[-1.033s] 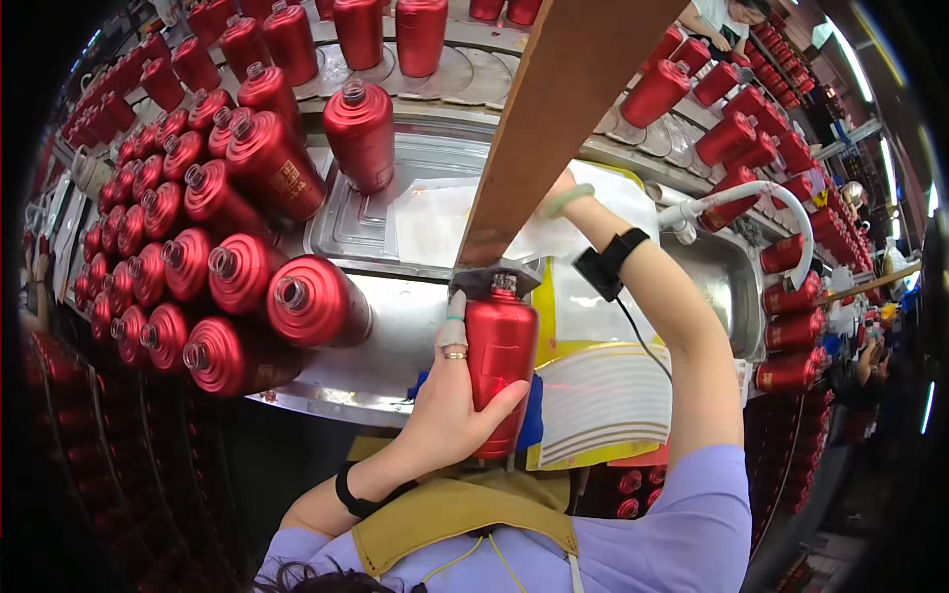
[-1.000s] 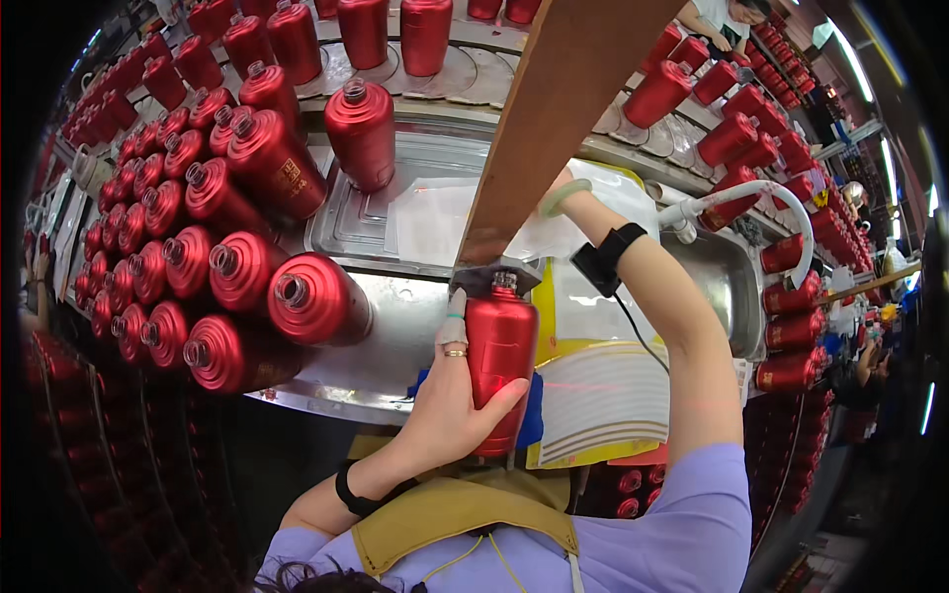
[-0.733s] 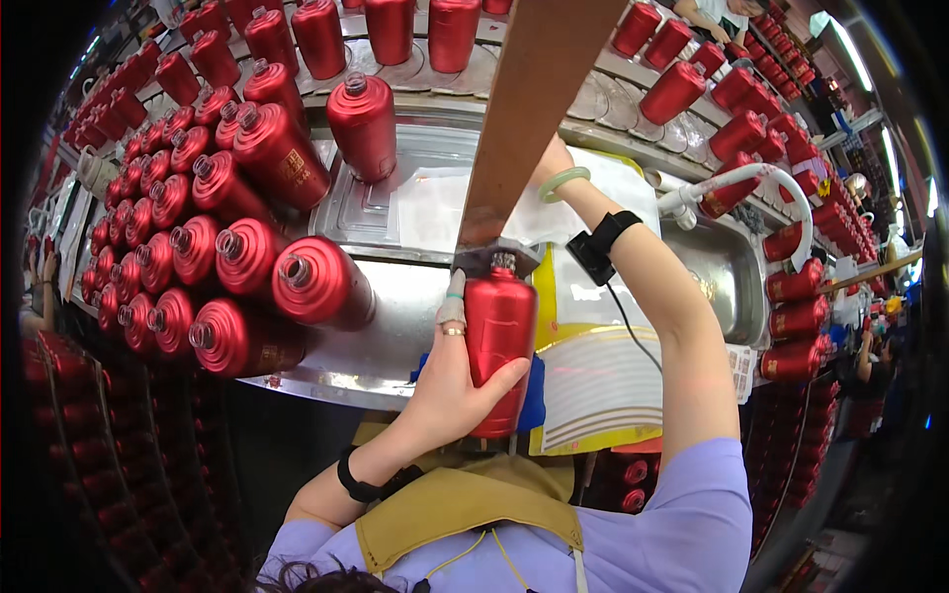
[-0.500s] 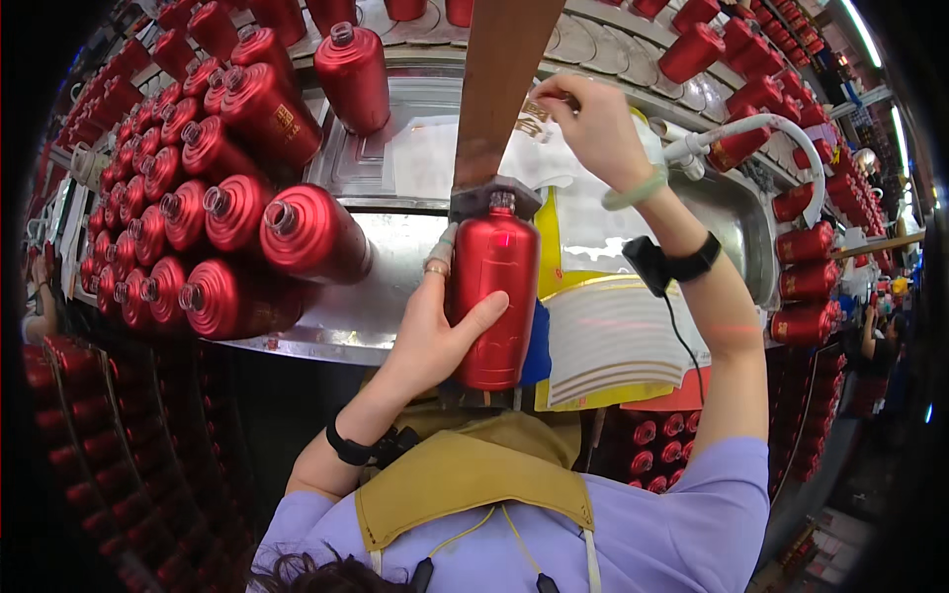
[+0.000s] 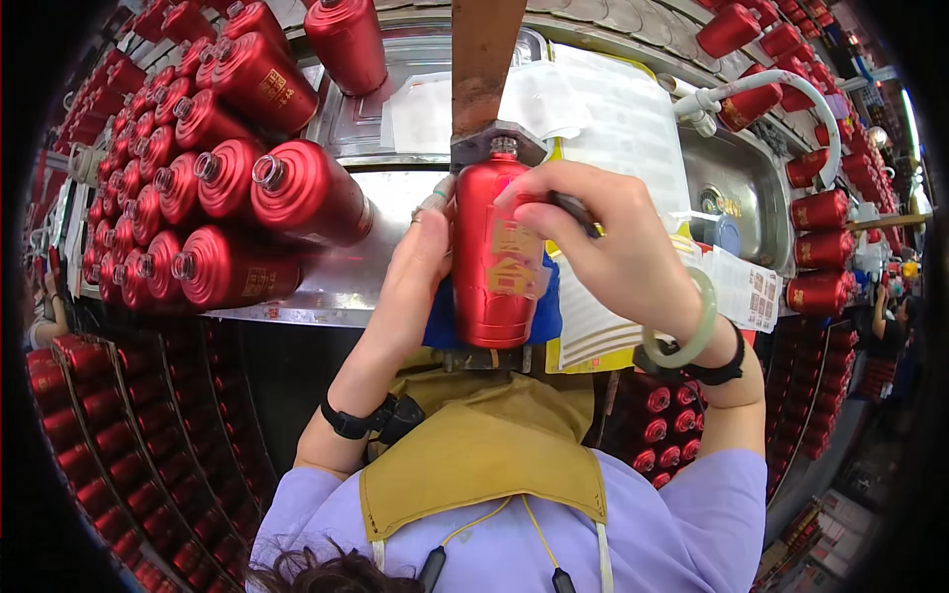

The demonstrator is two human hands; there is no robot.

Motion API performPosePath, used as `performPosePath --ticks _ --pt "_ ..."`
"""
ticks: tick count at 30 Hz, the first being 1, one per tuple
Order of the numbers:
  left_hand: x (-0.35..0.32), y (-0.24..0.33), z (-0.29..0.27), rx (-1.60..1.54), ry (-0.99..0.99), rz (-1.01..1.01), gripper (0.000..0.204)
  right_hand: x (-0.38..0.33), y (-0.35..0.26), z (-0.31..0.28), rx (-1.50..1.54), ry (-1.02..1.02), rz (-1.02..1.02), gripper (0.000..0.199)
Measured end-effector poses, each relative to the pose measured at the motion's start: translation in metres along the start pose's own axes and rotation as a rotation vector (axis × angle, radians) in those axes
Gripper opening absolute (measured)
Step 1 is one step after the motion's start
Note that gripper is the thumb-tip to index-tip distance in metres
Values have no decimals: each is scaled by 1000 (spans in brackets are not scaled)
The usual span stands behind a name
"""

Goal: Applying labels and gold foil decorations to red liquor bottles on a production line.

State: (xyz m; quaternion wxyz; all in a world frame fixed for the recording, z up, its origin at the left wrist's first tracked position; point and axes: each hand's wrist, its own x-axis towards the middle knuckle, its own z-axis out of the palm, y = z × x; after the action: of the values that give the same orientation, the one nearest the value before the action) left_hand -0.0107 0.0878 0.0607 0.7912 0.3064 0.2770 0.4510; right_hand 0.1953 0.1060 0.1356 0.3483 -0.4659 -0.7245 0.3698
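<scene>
The red bottle (image 5: pixel 477 296) is right in front of me over a blue cloth (image 5: pixel 547 321), neck toward the wooden post (image 5: pixel 484 64). My right hand (image 5: pixel 613 242) pinches the upper end of its gold label (image 5: pixel 512 269), a dark tool (image 5: pixel 575 211) tucked inside. My left hand (image 5: pixel 410 272) lies along its left side; how tightly, I can't tell. More bottles (image 5: pixel 306 193) crowd left.

Btl (image 5: pixel 479 267) mid, btl grp (image 5: pixel 227 178) L, sheets (image 5: pixel 625 124) R, sink (image 5: pixel 753 178) far R
</scene>
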Motion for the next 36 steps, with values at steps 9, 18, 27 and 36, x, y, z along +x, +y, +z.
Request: performPosePath --ticks 9,18,27,36 --pt "-3 -18 5 439 72 94 100 -3 28 22 -9 165 42 17" --pt "-3 -23 13 517 108 164 92 -4 37 26 78 199 90 19" --pt "-4 -24 15 479 140 142 86 -1 35 30 100 219 128 19" --pt "-5 -27 13 520 144 216 81 -2 35 32 99 240 131 17"
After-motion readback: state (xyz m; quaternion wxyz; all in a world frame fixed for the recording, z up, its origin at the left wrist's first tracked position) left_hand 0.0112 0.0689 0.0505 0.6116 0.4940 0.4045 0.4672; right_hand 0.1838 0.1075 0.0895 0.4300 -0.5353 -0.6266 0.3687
